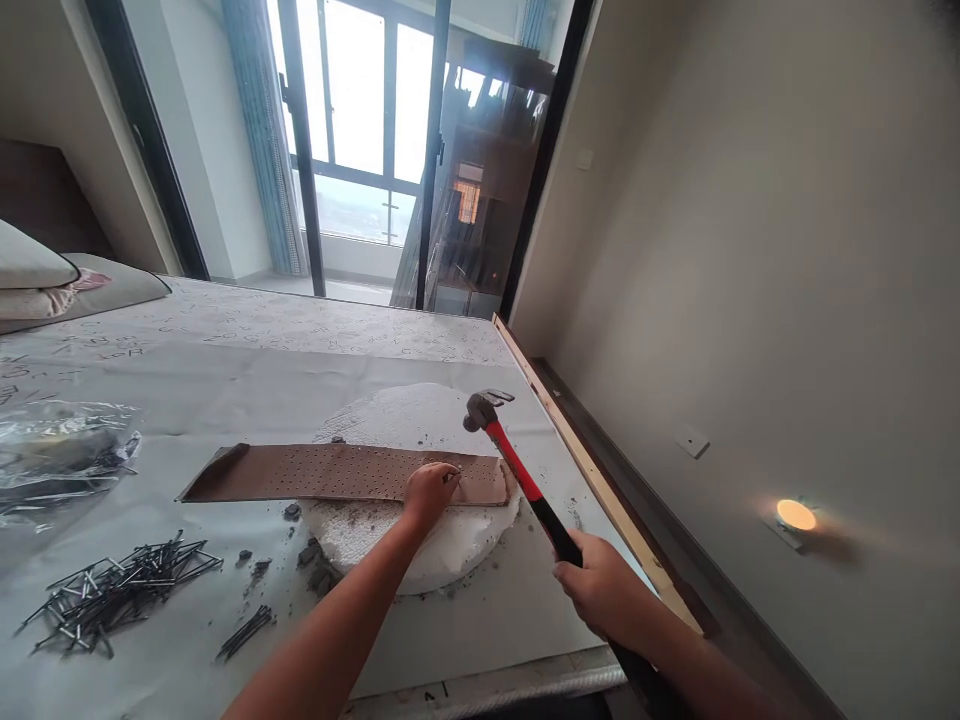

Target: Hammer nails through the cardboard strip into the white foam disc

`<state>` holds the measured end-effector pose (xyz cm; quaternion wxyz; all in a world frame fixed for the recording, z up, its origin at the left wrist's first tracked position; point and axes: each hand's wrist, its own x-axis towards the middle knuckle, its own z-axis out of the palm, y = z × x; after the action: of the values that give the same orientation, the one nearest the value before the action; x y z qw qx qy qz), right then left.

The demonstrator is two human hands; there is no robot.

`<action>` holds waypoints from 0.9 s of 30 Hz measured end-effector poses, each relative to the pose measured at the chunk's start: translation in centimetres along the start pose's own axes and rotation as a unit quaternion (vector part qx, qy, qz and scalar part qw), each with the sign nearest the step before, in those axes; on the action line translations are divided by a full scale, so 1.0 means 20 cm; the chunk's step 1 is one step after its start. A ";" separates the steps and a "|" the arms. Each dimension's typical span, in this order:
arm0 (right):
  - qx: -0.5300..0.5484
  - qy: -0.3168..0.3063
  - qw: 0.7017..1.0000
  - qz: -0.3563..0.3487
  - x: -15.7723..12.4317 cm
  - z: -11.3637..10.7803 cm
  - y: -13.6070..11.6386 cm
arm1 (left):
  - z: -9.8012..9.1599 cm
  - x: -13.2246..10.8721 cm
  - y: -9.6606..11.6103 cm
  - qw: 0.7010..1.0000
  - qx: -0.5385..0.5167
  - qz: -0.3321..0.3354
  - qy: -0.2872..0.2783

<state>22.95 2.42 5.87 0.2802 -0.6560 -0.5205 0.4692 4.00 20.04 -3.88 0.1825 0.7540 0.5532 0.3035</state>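
My right hand (600,580) is wrapped round the red and black handle of a claw hammer (517,465). The hammer's head is raised above the right end of a brown perforated strip (315,472), apart from it. On that strip, near its right end, my left hand (429,495) pinches a small nail (455,477), mostly hidden by the fingers. The strip has rows of small holes and a folded left end. It lies across a round white foam slab (420,550).
A heap of nails (120,590) and a small bundle of nails (246,632) lie at left. Behind them is a clear plastic bag (64,450). Dark crumbs (319,570) surround the slab. A wooden edge (592,470) runs along the wall at right.
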 end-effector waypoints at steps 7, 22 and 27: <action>-0.040 -0.023 0.999 0.026 0.03 0.04 0.06 | 0.00 0.00 -0.01 1.000 -0.002 -0.014 -0.003; -0.024 0.009 1.000 -0.006 0.02 0.04 0.01 | 0.00 -0.01 -0.01 1.000 0.007 -0.009 -0.008; -0.054 -0.004 0.998 0.021 0.03 0.08 0.05 | 0.01 -0.01 -0.02 1.000 0.020 -0.019 -0.007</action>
<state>21.99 2.55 4.23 0.2326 -0.6790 -0.5322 0.4491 3.80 19.96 -4.28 0.1769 0.7489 0.5723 0.2834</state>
